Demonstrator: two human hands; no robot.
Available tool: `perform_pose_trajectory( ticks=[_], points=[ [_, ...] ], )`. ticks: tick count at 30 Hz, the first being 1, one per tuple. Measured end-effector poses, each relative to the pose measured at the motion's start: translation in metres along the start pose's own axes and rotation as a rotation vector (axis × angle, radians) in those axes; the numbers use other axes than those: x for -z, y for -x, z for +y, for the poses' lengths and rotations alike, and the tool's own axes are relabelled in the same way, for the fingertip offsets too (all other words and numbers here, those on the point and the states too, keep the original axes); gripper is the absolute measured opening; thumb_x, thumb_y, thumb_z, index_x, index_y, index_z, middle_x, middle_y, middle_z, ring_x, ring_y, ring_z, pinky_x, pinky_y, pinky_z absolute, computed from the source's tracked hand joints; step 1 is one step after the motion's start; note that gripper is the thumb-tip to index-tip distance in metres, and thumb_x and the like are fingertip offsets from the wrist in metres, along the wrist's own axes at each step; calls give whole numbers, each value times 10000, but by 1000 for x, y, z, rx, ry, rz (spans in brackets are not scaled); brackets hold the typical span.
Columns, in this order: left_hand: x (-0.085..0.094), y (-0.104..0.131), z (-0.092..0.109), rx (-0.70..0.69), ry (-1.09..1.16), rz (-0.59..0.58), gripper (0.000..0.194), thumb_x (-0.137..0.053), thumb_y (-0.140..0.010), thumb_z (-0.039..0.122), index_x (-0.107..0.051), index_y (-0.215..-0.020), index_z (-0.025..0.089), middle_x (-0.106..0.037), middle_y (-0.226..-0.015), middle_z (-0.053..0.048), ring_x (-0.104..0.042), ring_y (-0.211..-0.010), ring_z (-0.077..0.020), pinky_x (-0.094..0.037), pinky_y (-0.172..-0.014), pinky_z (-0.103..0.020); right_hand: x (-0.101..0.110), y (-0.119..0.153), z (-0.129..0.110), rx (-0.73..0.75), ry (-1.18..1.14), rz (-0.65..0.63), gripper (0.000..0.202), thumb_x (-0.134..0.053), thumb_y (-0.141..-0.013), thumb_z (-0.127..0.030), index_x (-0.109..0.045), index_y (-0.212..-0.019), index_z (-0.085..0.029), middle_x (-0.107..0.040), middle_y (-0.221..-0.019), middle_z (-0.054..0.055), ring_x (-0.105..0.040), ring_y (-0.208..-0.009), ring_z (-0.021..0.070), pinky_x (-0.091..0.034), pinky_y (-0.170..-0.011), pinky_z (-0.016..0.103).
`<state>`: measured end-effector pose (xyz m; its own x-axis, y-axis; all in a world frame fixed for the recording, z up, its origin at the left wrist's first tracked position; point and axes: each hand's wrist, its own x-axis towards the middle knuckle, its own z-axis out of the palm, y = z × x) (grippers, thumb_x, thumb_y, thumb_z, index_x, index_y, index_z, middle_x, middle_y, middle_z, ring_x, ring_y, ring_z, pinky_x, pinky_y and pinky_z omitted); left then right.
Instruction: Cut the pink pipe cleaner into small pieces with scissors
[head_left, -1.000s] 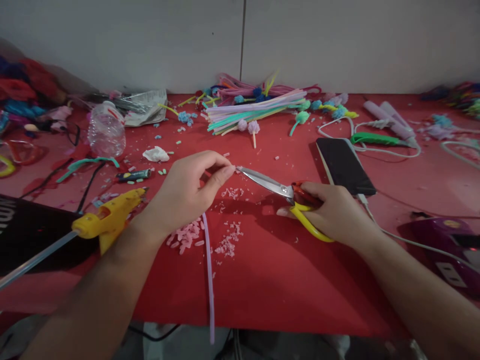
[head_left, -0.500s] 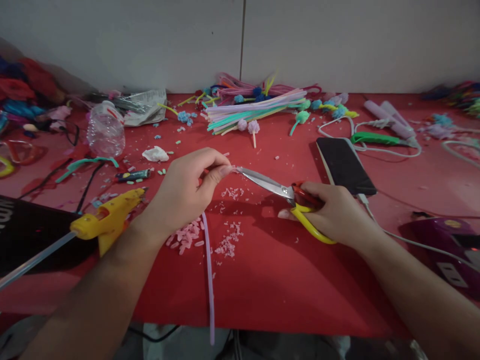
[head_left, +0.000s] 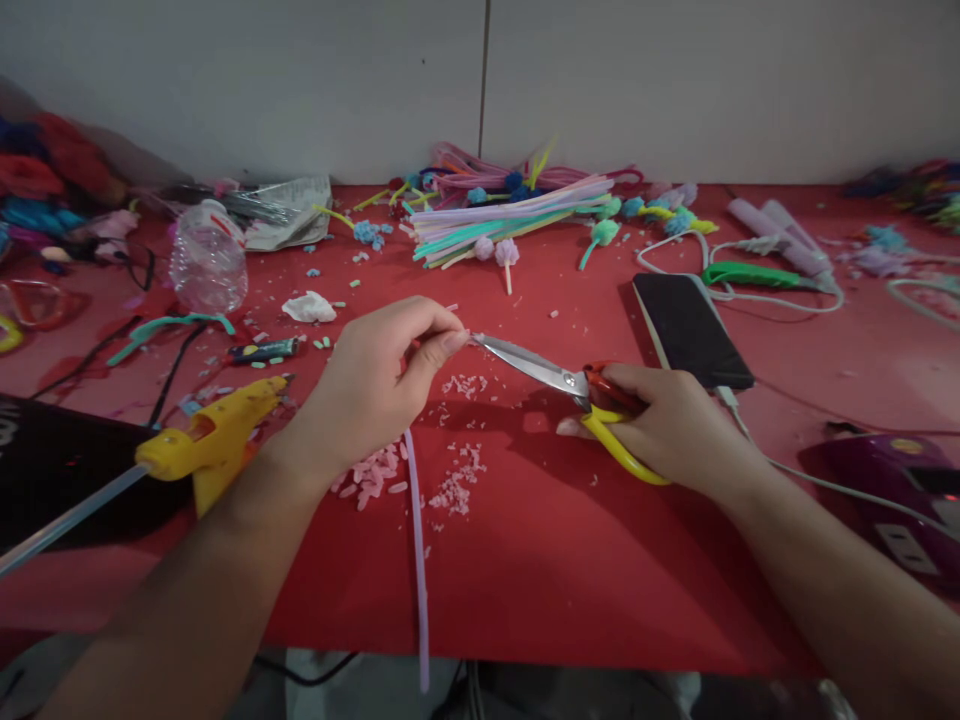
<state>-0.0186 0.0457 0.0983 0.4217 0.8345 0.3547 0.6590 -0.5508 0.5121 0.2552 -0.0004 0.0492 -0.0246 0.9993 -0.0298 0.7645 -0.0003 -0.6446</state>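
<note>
My left hand (head_left: 390, 375) is closed around a thin lilac pipe cleaner (head_left: 416, 560), whose long end hangs down from under the palm past the table's front edge. Scissors (head_left: 532, 365) with red and yellow handles are gripped in my right hand (head_left: 660, 425). Their blades look nearly closed, and the tips meet a tiny pink tip at my left thumb and forefinger. Under and beside my left hand lies a pile of short pink pieces (head_left: 375, 472). Fine pink clippings (head_left: 457, 485) are scattered to its right on the red table (head_left: 525, 580).
A yellow glue gun (head_left: 217, 430) stands beside my left forearm. A phone (head_left: 690, 328) with a cable lies beyond my right hand. Farther back are a pipe-cleaner bundle (head_left: 510, 220) and a plastic bottle (head_left: 208, 260). A purple device (head_left: 885, 490) sits at the right.
Both hands and the scissors have stayed almost in place. The scissor blades look slightly more closed at the tips.
</note>
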Motion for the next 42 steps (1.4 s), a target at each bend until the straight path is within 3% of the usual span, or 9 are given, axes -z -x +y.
perform_pose_trajectory(
  ticks=[42],
  points=[
    [-3,1,-1,-73,9,25,109,-613,-1010,185,-693,-936,174,-725,-853,13,-610,-741,-103,-441,-689,-244,0,1,1,-35,1,5,797,-680,-594,-966,-334,-600,-249,-247,-609,-44,-227,-599,122,-217,-486,290]
  ],
)
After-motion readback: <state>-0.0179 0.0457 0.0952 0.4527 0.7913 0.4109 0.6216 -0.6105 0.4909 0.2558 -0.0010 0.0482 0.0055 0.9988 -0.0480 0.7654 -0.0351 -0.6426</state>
